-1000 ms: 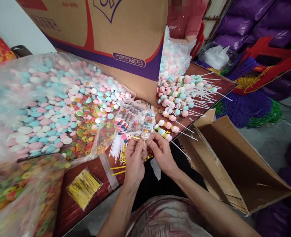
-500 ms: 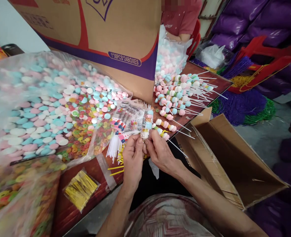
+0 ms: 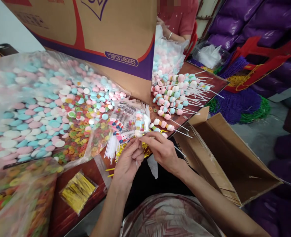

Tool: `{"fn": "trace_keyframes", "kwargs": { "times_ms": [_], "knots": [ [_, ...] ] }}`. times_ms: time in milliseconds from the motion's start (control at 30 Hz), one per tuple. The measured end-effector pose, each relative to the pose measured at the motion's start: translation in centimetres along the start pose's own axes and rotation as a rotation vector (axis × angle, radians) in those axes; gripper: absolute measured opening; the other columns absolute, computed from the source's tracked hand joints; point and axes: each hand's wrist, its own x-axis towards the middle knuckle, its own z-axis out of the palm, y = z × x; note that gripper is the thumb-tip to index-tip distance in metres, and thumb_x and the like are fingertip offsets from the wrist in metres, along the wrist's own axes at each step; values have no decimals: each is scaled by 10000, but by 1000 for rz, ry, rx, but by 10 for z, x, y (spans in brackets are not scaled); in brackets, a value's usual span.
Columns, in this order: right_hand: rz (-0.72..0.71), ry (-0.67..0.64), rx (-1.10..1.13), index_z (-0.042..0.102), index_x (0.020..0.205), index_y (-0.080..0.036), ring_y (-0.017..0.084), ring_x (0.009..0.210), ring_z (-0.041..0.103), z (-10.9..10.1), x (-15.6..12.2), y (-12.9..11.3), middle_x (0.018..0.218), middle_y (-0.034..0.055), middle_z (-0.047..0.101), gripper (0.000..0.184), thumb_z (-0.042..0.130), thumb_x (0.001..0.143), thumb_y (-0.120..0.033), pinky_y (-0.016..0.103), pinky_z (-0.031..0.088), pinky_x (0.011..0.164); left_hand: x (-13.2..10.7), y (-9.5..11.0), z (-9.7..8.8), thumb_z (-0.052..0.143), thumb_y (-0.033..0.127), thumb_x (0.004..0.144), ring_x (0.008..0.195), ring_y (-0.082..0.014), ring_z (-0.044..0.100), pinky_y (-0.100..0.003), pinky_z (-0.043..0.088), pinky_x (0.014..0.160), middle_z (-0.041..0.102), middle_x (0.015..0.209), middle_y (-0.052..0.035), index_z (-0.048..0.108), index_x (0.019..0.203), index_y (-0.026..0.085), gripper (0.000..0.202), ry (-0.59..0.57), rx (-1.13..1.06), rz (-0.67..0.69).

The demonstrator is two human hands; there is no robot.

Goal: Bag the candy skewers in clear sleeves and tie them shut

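Note:
A candy skewer in a clear bag (image 3: 139, 121) stands upright above my left hand (image 3: 128, 161). That hand is closed around its lower end, and a bit of white stick pokes out below the fingers. My right hand (image 3: 160, 149) is pinched at the base of the bag, its fingertips meeting those of the left; whatever lies between them is too small to make out. Behind the hands are printed clear bags (image 3: 125, 113), white sticks (image 3: 112, 148) and gold twist ties (image 3: 147, 150). Finished-looking candy skewers (image 3: 175, 92) lie piled to the right.
Pastel candies (image 3: 34, 125) and gummy rings (image 3: 76, 141) spread over the left of the table, beside a bag of gummy rings (image 3: 19, 194) and a packet of twist ties (image 3: 78, 192). A large carton (image 3: 91, 36) stands behind. An open carton (image 3: 224, 158) sits right; a person (image 3: 180, 23) sits beyond.
The bagged skewer has shifted slightly left and lower. My left hand has turned and curled round its lower end, while my right fingers have moved in over the base of the bag.

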Motion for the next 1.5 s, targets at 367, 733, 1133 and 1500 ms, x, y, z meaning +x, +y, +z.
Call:
{"fn": "trace_keyframes", "kwargs": {
  "times_ms": [367, 733, 1133, 1500],
  "knots": [
    [-36, 195, -298, 568, 833, -183, 183, 748, 564, 16, 3, -13, 791, 65, 651, 188, 444, 970, -157, 349, 418, 707, -6, -12, 6, 689, 217, 851, 613, -67, 591, -175, 518, 593, 642, 755, 14, 665, 827, 155, 71, -18, 32, 11],
    [235, 181, 13, 529, 808, -196, 155, 750, 506, -14, 11, -38, 761, 7, 576, 161, 475, 954, -153, 322, 353, 746, -27, 0, 6, 595, 606, 834, 997, -229, 615, -309, 492, 912, 707, 976, -81, 742, 740, 179, 462, -65, 688, 300],
    [778, 148, 644, 701, 837, -169, 110, 585, 480, -35, -36, -35, 660, -3, 582, 254, 584, 927, -375, 239, 394, 566, -6, -44, 31, 778, 303, 741, 778, -181, 628, -298, 490, 780, 707, 781, -42, 777, 782, 224, 89, -66, 768, 377],
    [1032, 1017, 870, 721, 857, -195, 43, 502, 400, -123, -102, 60, 739, -28, 584, 320, 849, 620, -367, 180, 394, 454, 53, 51, 25, 673, 271, 788, 1035, -283, 582, -413, 410, 989, 669, 1012, -94, 745, 905, 239, 141, 328, 1427, 1002]
  ]
}}
